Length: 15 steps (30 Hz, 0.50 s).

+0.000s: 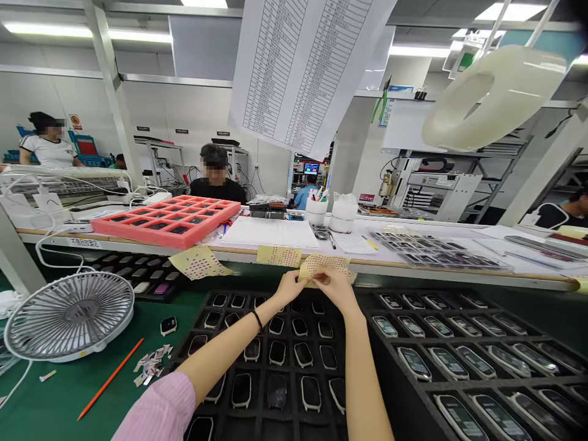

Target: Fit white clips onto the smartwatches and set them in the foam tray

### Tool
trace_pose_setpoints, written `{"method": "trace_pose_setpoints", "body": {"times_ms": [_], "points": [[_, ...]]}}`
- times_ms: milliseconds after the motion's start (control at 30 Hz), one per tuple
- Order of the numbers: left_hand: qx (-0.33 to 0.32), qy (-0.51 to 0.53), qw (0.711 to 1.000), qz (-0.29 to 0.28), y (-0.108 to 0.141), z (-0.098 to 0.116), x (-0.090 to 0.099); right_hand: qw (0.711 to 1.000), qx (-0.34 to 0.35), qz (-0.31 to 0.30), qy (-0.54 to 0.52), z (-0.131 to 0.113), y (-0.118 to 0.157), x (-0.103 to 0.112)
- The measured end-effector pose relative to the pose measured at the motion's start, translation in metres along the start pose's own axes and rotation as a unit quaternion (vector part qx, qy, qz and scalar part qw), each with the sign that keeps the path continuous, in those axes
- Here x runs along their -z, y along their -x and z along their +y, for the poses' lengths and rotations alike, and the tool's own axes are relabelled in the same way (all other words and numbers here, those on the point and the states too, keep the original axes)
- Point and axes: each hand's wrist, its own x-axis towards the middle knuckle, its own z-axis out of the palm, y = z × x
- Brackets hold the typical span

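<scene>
Centrally, the left hand (291, 288) and right hand (334, 286) are meeting over a red-dotted yellow paper sheet (327, 262), bunched fingers obscuring any grip.

**Head view facing forward and down**

From the wearer's head, the camera is looking along both forearms to the bare left hand (291, 286) and bare right hand (333, 285), near mid-view. Nearer than the grip, it is facing down onto a black compartmented tray (261, 422); beyond, it is taking in the room.
</scene>
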Motion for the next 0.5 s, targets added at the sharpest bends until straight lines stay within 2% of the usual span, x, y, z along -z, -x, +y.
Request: {"method": "trace_pose_setpoints", "body": {"times_ms": [167,400,500], "points": [[-0.006,0.002,1.000,0.011,0.003,0.006,0.000,1.000,0.002,-0.003,0.023,-0.004,0.001,0.005],[-0.011,-0.031,0.998,0.059,0.009,0.017,0.004,0.998,0.025,-0.002,0.064,-0.019,0.000,0.009],[-0.020,-0.039,0.997,0.058,0.011,0.021,0.003,0.996,0.028,-0.002,0.080,-0.019,0.000,0.009]]}}
